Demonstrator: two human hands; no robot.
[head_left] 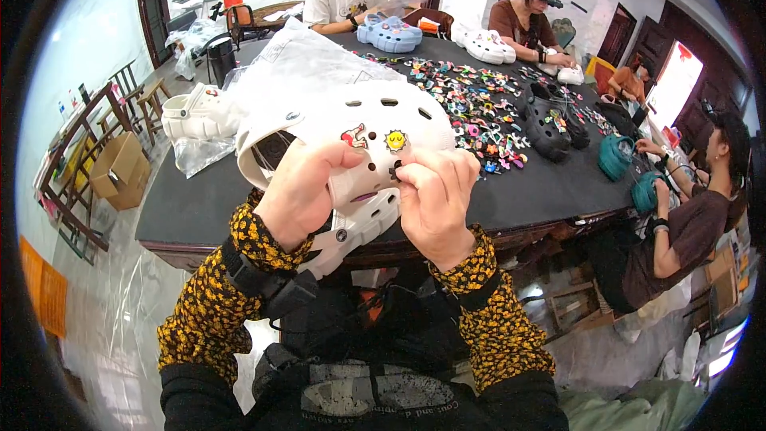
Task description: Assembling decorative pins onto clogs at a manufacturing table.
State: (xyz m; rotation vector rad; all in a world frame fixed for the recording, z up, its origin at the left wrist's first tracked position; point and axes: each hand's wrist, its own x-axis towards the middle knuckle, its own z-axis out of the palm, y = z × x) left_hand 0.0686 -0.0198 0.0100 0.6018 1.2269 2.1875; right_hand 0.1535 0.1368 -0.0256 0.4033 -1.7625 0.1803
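Observation:
A white clog [415, 100] with round and slotted holes is held up in front of me. My left hand [299, 191] is closed round its side, with the thumb on the upper beside a red-and-white charm [353, 137]. A yellow sun charm [395, 140] sits in a hole to the right of that. My right hand [437, 203] is closed in a pinch at the clog's surface just below the sun, on a small dark charm [396, 168] mostly covered by the fingertips. Below it, a second white clog [363, 227] shows near the table's front edge.
Many colourful charms [479, 112] lie scattered over the dark table [207, 207]. Black clogs [546, 128] stand to their right, blue clogs [389, 33] at the back. A clear plastic bag [307, 56] and more white clogs [195, 116] are at left. Several people work around the table.

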